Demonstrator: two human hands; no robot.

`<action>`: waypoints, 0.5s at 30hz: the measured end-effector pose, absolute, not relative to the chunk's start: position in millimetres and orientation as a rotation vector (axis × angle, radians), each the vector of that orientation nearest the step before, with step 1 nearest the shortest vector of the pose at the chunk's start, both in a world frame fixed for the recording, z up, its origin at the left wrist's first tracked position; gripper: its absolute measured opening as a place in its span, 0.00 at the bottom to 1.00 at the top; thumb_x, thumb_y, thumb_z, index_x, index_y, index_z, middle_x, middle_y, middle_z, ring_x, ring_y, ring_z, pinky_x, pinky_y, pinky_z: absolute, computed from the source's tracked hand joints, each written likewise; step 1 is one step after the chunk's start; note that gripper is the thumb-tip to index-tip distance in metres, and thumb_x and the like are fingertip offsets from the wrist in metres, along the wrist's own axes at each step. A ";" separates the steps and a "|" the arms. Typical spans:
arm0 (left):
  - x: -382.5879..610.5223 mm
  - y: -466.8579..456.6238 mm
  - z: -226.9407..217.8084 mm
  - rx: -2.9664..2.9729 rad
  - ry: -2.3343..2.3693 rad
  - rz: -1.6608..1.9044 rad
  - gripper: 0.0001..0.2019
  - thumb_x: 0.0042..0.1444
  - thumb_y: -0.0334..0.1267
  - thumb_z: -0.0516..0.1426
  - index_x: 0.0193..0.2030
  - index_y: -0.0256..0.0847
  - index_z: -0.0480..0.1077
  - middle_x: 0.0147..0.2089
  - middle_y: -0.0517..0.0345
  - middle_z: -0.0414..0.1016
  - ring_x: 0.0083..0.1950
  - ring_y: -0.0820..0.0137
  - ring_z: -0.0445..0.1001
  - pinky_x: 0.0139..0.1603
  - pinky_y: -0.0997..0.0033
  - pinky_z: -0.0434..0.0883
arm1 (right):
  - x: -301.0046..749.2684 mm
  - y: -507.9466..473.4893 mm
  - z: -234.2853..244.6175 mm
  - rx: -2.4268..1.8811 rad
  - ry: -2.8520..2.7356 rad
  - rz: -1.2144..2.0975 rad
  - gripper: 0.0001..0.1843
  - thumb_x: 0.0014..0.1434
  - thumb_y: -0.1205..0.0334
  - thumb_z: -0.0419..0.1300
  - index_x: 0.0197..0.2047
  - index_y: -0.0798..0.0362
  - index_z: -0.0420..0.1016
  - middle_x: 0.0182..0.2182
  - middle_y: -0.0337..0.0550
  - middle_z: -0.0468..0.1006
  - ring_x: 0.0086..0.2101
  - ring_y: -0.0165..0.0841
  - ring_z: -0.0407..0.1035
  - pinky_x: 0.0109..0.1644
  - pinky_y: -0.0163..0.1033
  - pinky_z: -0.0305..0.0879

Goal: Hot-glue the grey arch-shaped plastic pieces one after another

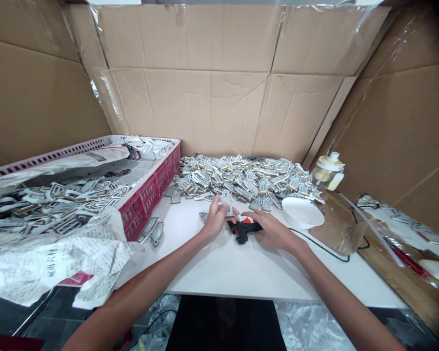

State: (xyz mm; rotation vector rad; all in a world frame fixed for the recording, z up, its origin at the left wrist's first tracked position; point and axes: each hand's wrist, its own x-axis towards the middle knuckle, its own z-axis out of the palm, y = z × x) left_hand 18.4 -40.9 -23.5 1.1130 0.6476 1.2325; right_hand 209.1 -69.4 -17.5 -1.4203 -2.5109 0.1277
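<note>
Left hand (216, 219) pinched white-and-gold badge piece (226, 202), fingers closed; right hand (274, 231) lay draped over black glue gun (243, 230), grip unclear; heap of matching pieces (249, 179) just far.

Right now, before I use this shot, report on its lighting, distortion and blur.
Head view: soft, even light with faint shadows; wide-lens bowing curves the brown corrugated cardboard walls and darkens the top right corner; glare streaks the clear plastic sheet; the bare left hand and bare right hand show no obvious blur.
</note>
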 end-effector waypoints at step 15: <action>20.3 -40.4 -30.0 1.114 0.739 1.216 0.14 0.53 0.46 0.54 0.40 0.41 0.54 0.24 0.62 0.70 0.23 0.72 0.72 0.25 0.72 0.68 | 202.9 -74.4 -24.4 -1.296 -1.811 0.212 0.05 0.53 0.60 0.56 0.30 0.53 0.68 0.23 0.38 0.67 0.25 0.30 0.60 0.28 0.34 0.54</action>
